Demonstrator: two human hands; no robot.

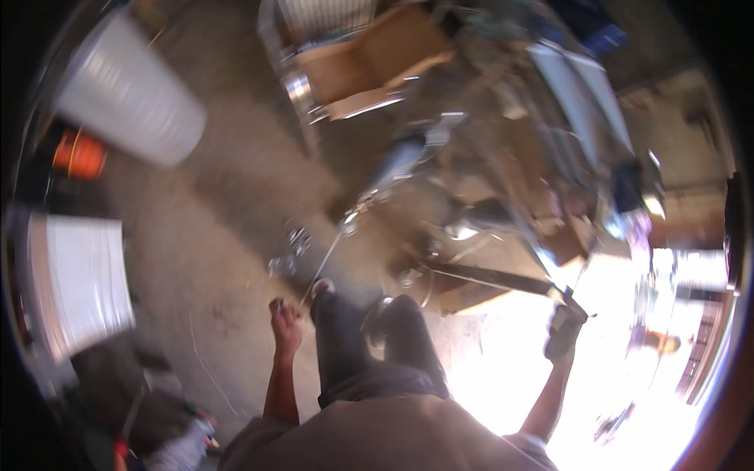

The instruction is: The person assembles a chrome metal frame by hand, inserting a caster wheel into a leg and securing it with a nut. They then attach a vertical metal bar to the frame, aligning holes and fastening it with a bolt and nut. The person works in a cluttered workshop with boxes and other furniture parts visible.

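Seen from above, you stand over a concrete floor (169, 275), your dark-trousered legs (342, 337) at the lower centre and your two arms held apart, one to each side. Your right hand (561, 334) appears closed around the near end of a long dark bar (491, 277), although glare and motion blur hide the exact placing of the fingers. The bar runs from that hand toward the left, passing ahead of your right knee; whether its far end rests on the floor or hangs above it cannot be told. A hold at one end probably lets you swing or steer the whole length while your body stays clear of it. Your left hand (286, 320) is out beside your left leg, its fingers curled; whether they enclose something small cannot be told, and the arm may be held wide simply for balance. Just ahead of it, small shiny parts (297, 242) lie loose on the floor, perhaps set there to be within reach. Farther off, a cardboard box (404, 43) lies at the top, while a tall white bin (129, 94), an orange container (81, 155) and a white-faced stack (86, 275) line the left side, presumably so that the middle remains walkable.
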